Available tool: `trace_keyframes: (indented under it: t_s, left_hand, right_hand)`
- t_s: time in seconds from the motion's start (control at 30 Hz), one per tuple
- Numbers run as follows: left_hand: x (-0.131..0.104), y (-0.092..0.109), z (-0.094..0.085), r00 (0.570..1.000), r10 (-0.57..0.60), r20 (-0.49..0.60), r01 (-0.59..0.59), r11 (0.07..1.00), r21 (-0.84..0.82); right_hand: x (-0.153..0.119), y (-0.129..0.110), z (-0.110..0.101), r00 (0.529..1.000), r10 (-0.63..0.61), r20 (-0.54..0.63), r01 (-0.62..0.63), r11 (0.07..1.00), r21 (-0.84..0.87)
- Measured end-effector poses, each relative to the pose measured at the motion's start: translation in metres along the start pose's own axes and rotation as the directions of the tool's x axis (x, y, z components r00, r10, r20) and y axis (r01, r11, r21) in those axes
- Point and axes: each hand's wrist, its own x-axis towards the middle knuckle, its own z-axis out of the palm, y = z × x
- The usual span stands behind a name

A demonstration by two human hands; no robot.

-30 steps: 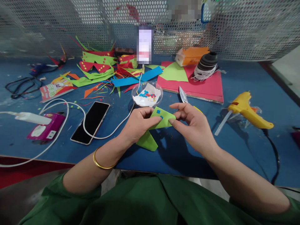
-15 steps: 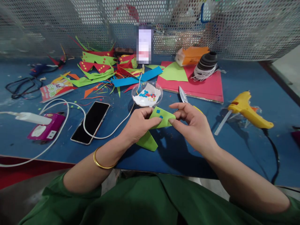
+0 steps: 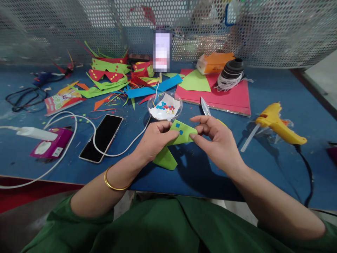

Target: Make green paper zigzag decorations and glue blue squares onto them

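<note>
Cutout of bright-green sheet (image 3: 187,134) above blue tabletop (image 3: 210,184), pinched by left hand (image 3: 155,137) and right hand (image 3: 218,140); clear round dish (image 3: 151,109) beyond; right hand partly hides pointed silver blade (image 3: 205,107); yellow glue gun (image 3: 281,127) rightward.

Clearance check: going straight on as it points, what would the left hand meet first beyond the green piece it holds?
Probably the right hand, fingers at the right end of the lime-green cutout; depth is unclear.

blue worktable (image 3: 279,84) against a perforated grey screen (image 3: 79,28)
the screen spans the back, brighter in patches, with blurred shapes behind its holes; a pale panel (image 3: 322,75) stands at far right, and a red surface (image 3: 15,193) shows below the table's front edge at left.
</note>
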Motion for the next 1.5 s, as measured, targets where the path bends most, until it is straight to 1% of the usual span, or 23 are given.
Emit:
trace_keyframes:
  t_s: [0.17,0.33,0.47,0.67,0.8,0.9,0.97,1.0,1.03,1.07,1.1,1.13,1.17,1.2,1.23,1.27,1.3,1.33,1.37,1.43,1.5]
  left_hand:
    - [0.0,0.001,0.0,1.0,0.009,-0.014,-0.009,1.0,0.011]
    - [0.001,-0.001,0.0,1.0,0.002,0.007,-0.002,1.0,-0.007]
    - [0.001,-0.003,-0.001,1.0,-0.003,0.015,0.003,1.0,0.015]
    - [-0.002,0.006,-0.004,0.993,-0.035,0.108,0.042,0.997,-0.064]
    - [-0.006,0.012,-0.006,0.985,-0.088,0.147,0.081,0.995,0.05]
    - [-0.007,0.012,-0.009,0.986,-0.1,0.131,0.089,0.992,0.085]
    - [-0.007,0.011,-0.011,0.992,-0.084,0.098,0.075,0.993,0.09]
    - [-0.006,0.011,-0.012,0.994,-0.078,0.082,0.07,0.993,0.09]
    - [-0.006,0.011,-0.013,0.995,-0.074,0.07,0.068,0.994,0.084]
    - [-0.006,0.012,-0.014,0.996,-0.07,0.06,0.065,0.995,0.074]
    - [-0.007,0.013,-0.014,0.996,-0.066,0.055,0.063,0.996,0.061]
    - [-0.007,0.014,-0.014,0.997,-0.062,0.051,0.06,0.997,0.049]
    - [-0.007,0.014,-0.014,0.997,-0.06,0.047,0.058,0.998,0.04]
    - [-0.008,0.015,-0.014,0.997,-0.06,0.041,0.058,0.998,0.036]
    - [-0.008,0.016,-0.013,0.997,-0.062,0.034,0.061,0.997,0.036]
    - [-0.009,0.016,-0.013,0.997,-0.066,0.028,0.065,0.997,0.04]
    - [-0.009,0.017,-0.012,0.997,-0.069,0.024,0.068,0.997,0.045]
    - [-0.01,0.016,-0.012,0.997,-0.068,0.022,0.067,0.997,0.047]
    - [-0.01,0.016,-0.012,0.998,-0.06,0.022,0.059,0.997,0.044]
    - [-0.01,0.015,-0.012,0.999,-0.037,0.027,0.037,0.999,0.022]
    - [-0.009,0.013,-0.012,0.999,-0.02,0.035,0.021,1.0,-0.001]
  right_hand:
    - [0.0,0.0,0.0,1.0,-0.012,0.001,0.012,1.0,-0.002]
    - [0.0,0.001,0.001,1.0,-0.012,-0.002,0.012,1.0,0.014]
    - [0.0,0.001,0.001,1.0,0.0,0.011,0.0,1.0,0.012]
    - [0.001,0.0,0.0,0.999,0.007,-0.031,-0.006,1.0,0.029]
    - [0.002,0.003,0.001,0.999,0.004,-0.038,-0.002,1.0,0.028]
    - [0.003,0.002,0.002,0.999,-0.031,-0.024,0.031,0.999,-0.007]
    - [0.003,-0.002,-0.006,0.993,-0.107,-0.046,0.103,0.992,-0.075]
    - [0.003,-0.005,-0.013,0.983,-0.166,-0.082,0.153,0.977,-0.149]
    - [0.003,-0.008,-0.024,0.962,-0.237,-0.132,0.197,0.945,-0.26]
    - [0.002,-0.011,-0.038,0.935,-0.305,-0.182,0.211,0.888,-0.409]
    - [0.001,-0.013,-0.053,0.9,-0.375,-0.22,0.189,0.794,-0.578]
    - [0.0,-0.013,-0.07,0.879,-0.411,-0.242,0.103,0.659,-0.745]
    - [-0.001,-0.012,-0.087,0.872,-0.407,-0.272,-0.033,0.505,-0.863]
    - [-0.001,-0.009,-0.103,0.889,-0.346,-0.3,-0.169,0.361,-0.917]
    - [-0.002,-0.004,-0.118,0.915,-0.247,-0.318,-0.265,0.224,-0.938]
    - [-0.002,0.001,-0.13,0.938,-0.133,-0.319,-0.307,0.106,-0.946]
    - [-0.002,0.007,-0.14,0.95,-0.025,-0.311,-0.311,0.032,-0.95]
    - [-0.002,0.013,-0.147,0.953,0.039,-0.299,-0.299,-0.006,-0.954]
    - [-0.002,0.018,-0.153,0.957,0.069,-0.282,-0.281,-0.021,-0.959]
    - [-0.001,0.025,-0.159,0.969,0.044,-0.244,-0.245,0.009,-0.969]
    - [0.0,0.028,-0.162,0.969,0.007,-0.246,-0.246,0.055,-0.968]
